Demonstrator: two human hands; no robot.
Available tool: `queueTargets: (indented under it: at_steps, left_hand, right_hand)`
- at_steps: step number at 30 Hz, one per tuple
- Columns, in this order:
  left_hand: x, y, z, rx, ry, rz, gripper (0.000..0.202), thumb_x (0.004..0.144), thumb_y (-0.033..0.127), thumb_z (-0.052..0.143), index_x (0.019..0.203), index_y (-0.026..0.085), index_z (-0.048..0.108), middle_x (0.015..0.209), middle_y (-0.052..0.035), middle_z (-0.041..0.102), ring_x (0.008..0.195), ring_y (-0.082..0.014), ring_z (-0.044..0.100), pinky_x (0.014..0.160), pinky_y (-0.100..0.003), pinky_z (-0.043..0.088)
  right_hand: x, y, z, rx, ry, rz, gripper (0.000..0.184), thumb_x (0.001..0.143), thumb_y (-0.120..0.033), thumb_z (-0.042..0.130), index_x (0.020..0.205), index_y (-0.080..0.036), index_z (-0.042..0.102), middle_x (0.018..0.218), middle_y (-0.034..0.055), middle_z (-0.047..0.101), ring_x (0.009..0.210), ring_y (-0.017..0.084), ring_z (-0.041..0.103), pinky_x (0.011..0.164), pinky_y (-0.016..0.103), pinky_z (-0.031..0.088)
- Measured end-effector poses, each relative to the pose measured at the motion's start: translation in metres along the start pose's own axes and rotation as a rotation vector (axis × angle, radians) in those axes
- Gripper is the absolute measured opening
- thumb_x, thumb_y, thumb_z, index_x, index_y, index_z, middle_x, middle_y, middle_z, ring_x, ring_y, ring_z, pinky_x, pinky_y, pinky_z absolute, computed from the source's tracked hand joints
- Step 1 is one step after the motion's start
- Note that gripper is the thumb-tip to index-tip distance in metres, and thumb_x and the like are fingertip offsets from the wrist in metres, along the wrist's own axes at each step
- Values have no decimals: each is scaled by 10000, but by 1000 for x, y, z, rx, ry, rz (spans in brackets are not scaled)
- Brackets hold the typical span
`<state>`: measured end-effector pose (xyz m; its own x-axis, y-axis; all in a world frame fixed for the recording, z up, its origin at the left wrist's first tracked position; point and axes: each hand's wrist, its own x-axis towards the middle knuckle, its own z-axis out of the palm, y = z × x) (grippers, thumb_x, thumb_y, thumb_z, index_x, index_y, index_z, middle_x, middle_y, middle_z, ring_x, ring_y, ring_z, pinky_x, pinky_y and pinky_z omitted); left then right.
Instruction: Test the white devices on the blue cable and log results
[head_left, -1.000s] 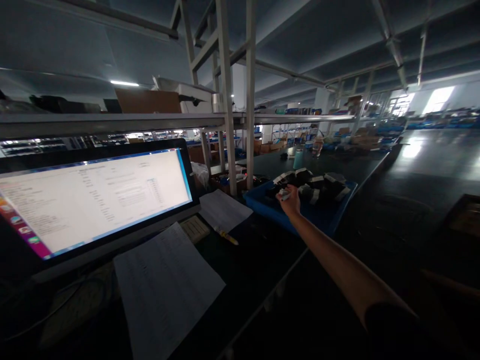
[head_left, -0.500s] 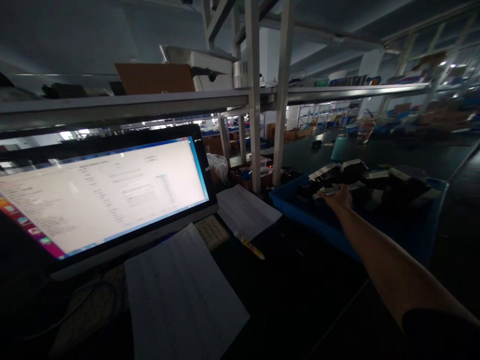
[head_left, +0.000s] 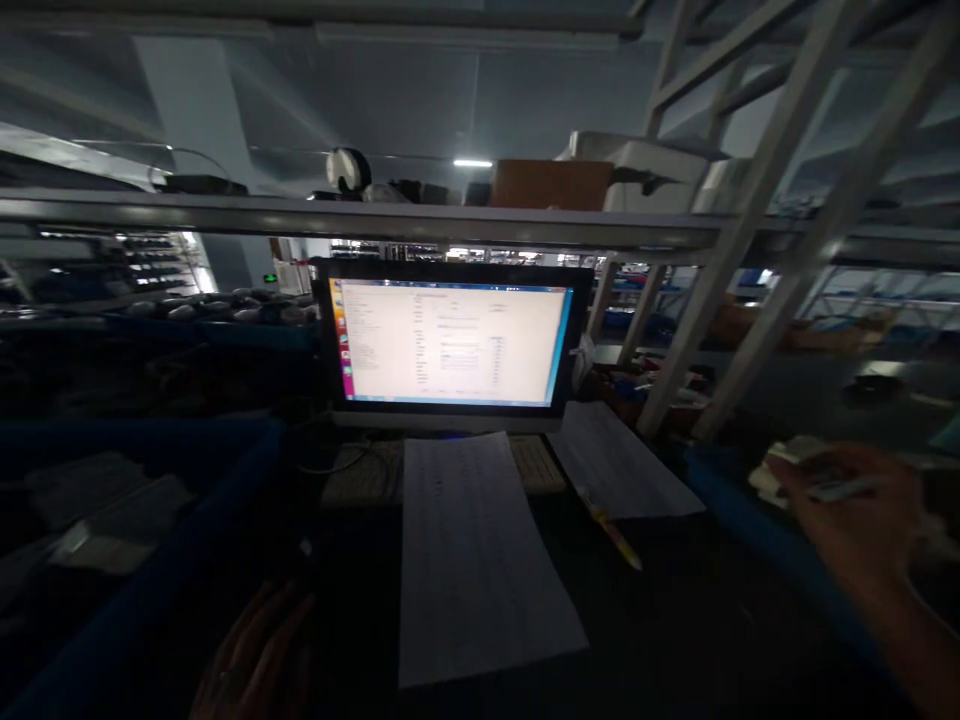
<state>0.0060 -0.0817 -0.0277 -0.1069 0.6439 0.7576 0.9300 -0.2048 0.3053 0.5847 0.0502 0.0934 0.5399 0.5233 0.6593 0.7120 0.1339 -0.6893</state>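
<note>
My right hand (head_left: 862, 510) is at the right, over the near edge of a blue bin (head_left: 757, 530). Its fingers are closed on a small pale item (head_left: 832, 488), too blurred to name. Behind the fingers, a whitish piece (head_left: 772, 475) shows at the bin. My left hand (head_left: 255, 655) lies low on the dark table, fingers stretched out and nothing seen in them. A paper sheet with writing (head_left: 480, 580) lies between my hands, partly over a keyboard (head_left: 536, 465).
A lit monitor (head_left: 457, 345) stands at the back. Another blue bin (head_left: 247, 450) with pale packets (head_left: 112, 530) is at the left. A second sheet (head_left: 622, 460) and a yellow pen (head_left: 619, 540) lie right of centre. A metal shelf (head_left: 420, 225) crosses above.
The view has swung left, bringing the monitor to the centre and my left hand into sight. My right hand has lifted from among the bin's contents towards its near edge, holding the pale item.
</note>
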Motion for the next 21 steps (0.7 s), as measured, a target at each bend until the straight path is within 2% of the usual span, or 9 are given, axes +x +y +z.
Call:
queueTargets:
  at_steps: [1,2,6,8,11,14,16,19,21]
  left_hand:
    - [0,1,0,37,1,27,527,782,306,518,1271,495,462,1227,55,625,1141,-272,582,823,-475,558]
    - [-1,2,-1,70,3,57,533,801,288,504,1308,441,445,1224,16,628,1153,-273,573,832,-470,555]
    - [-2,9,-4,109,19,105,549,850,251,473,1381,337,362,1225,-48,614,1195,-260,535,873,-437,534]
    - [-1,11,-5,98,28,90,560,859,251,469,1398,321,331,1249,-64,589,1214,-271,515,885,-451,524]
    - [0,11,-4,70,53,72,611,863,255,476,1432,299,256,1280,-88,551,1238,-287,486,894,-472,516]
    - [1,10,-3,52,87,57,677,857,252,496,1457,280,183,1291,-108,529,1262,-294,458,920,-489,503]
    - [0,9,-2,44,90,57,692,854,249,503,1461,262,171,1299,-124,517,1278,-303,439,932,-497,495]
    - [-2,9,-1,39,78,64,675,852,249,505,1451,241,195,1308,-133,509,1286,-310,427,944,-505,487]
    - [-2,10,-1,36,65,54,649,849,254,509,1434,229,229,1314,-135,506,1286,-311,427,952,-508,482]
  right_hand:
    - [-17,-28,12,35,31,-42,692,632,-669,642,1195,-321,443,1252,164,493,1190,397,451,963,600,348]
    - [-36,-56,25,89,-43,-102,658,621,-655,660,1155,-316,478,1195,154,540,1103,374,521,913,576,407]
    - [-119,-159,80,339,-465,-397,549,648,-464,699,1121,-274,496,1123,106,600,980,296,594,841,499,483]
    - [-163,-199,106,404,-631,-542,536,657,-361,685,1139,-242,486,1090,103,616,1000,282,586,853,457,480]
    - [-224,-243,141,415,-835,-692,529,663,-219,653,1163,-200,480,1009,87,636,972,256,578,817,386,490]
    - [-269,-271,165,307,-942,-809,460,702,-147,620,1141,-172,489,1047,118,631,1008,261,558,855,401,471]
    - [-285,-280,174,274,-970,-852,403,738,-134,594,1127,-168,493,1067,137,633,1025,271,556,860,430,464]
    - [-289,-279,174,328,-994,-864,454,725,-195,655,1144,-176,481,1166,152,609,1098,283,537,907,461,439]
    - [-281,-269,167,405,-966,-821,540,664,-257,731,1138,-193,481,1283,159,547,1188,297,490,968,480,398]
